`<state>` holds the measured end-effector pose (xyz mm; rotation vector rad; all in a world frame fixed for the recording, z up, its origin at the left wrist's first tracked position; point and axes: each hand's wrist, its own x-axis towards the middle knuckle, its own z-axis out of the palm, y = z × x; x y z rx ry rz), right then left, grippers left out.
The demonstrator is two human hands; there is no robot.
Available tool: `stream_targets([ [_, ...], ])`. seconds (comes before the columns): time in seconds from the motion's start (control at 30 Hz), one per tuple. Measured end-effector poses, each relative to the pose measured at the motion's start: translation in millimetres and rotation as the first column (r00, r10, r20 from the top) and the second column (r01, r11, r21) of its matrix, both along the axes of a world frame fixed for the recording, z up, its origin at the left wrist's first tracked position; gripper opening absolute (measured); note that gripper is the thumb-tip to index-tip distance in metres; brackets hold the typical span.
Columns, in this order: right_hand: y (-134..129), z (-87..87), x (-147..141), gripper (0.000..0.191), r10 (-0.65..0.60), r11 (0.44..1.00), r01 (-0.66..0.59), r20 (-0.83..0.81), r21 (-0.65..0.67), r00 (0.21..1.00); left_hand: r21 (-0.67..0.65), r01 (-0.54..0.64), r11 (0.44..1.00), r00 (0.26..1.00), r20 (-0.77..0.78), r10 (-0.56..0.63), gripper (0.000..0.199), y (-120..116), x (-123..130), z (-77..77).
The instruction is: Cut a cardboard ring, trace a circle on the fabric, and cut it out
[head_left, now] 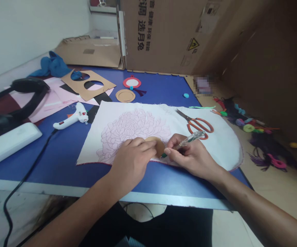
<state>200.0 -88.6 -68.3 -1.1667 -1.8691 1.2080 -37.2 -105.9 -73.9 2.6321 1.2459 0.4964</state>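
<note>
Head view, over a blue table: left hand pinching a round cardboard disc down onto white fabric printed with a pink flower outline, near the fabric's near edge. Right hand closed firmly around a clear pen, its long axis slanting from far right down to near left, green tip pointing at the disc's near edge. Orange-handled scissors just beyond the right hand, and a white hot glue gun well off to the left.
</note>
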Motion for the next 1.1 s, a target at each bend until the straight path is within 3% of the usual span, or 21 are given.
stream_targets([
  [0.4, 0.6, 1.4, 0.6, 0.024, -0.037, 0.999, 0.037, -0.014, 0.007, 0.999, -0.004, -0.004, 1.000, 1.000, -0.014, 0.004, 0.037, 0.7, 0.9, -1.9],
  [0.83, -3.3, 0.2, -6.9, 0.020, 0.043, 0.999, -0.043, -0.017, 0.020, 0.999, -0.046, -0.005, 0.999, 1.000, 0.002, 0.005, 0.032, -0.5, 1.1, 2.0],
  [1.1, -2.1, 0.6, -5.7, 0.021, 0.020, 0.999, -0.020, -0.009, 0.025, 1.000, -0.032, 0.001, 0.999, 1.000, -0.017, -0.002, 0.034, -0.1, 0.5, 1.0],
])
